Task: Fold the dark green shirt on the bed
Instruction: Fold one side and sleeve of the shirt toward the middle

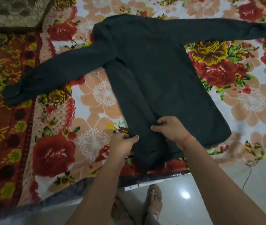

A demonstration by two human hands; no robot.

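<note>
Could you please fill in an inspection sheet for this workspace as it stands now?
Surface: bed, floral-patterned bedding.
Job's things: shirt lies spread out, left side folded inward, both sleeves out.
Clutter: nothing seen.
Hands: left hand and right hand both grip the shirt near its hem.
Cables: thin cord trails from the bed edge onto the floor.
Surroundings: glossy tiles, a sandalled foot below the bed edge.
</note>
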